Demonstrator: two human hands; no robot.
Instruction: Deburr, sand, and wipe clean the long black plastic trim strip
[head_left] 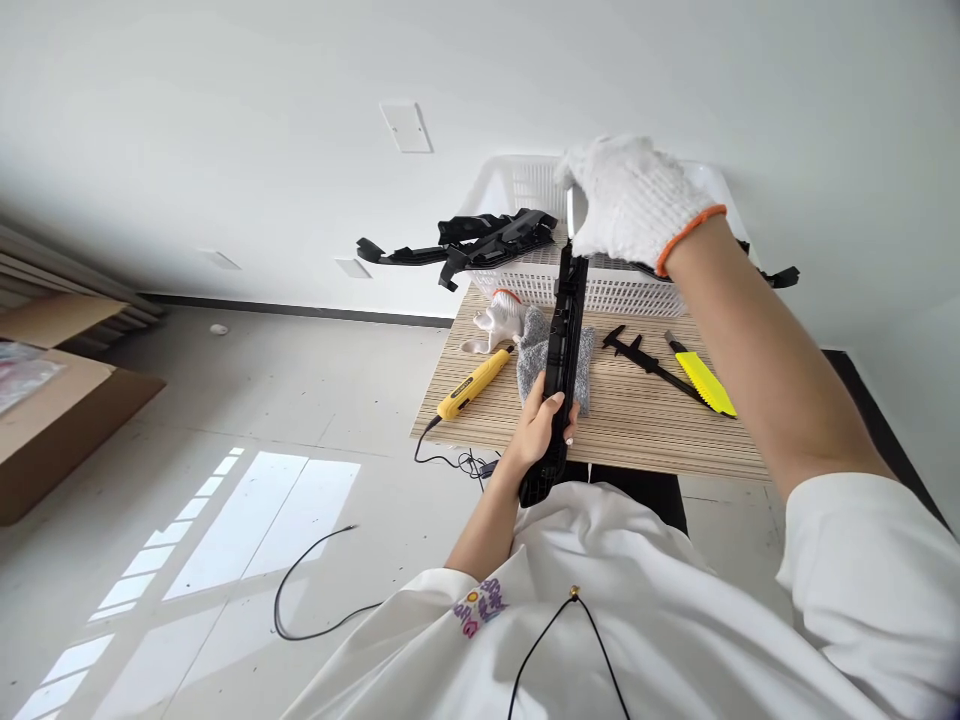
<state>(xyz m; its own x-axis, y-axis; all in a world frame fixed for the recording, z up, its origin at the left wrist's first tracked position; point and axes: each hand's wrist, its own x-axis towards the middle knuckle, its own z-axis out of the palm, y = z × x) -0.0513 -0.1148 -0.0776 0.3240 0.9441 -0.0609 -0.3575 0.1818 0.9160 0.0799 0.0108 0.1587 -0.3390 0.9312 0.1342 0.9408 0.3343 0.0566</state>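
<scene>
White knit with an orange cuff covers the right grip [628, 195], its fingers closed round a pale, smooth-edged piece [577, 212] that is too hidden to name. Directly below that grip is the upper end of a long black plastic strip [568, 330]; I cannot tell whether the pale piece touches it.

The bare left grip [537, 428] is clamped on the strip's lower part, thumb across the near face and fingers round the far side, probably to steady it while the right works at the top. The strip's lower end juts past this grip towards the person's white shirt [622, 560], perhaps to brace its length.

Just beyond the left grip, behind the strip, a grey cloth [532, 350] lies on the wooden surface [622, 442], likely as padding, though contact with the strip is unclear. Left of that grip sits a yellow corded tool [474, 385], with a loose white glove [499, 327] farther out. To its right are a black caliper [652, 366] and a yellow-handled knife [703, 382], seemingly within easy reach of the right grip. Behind the right grip, a white basket [615, 297] carries more black parts [499, 238], some overhanging the rim, presumably too long to fit inside.
</scene>
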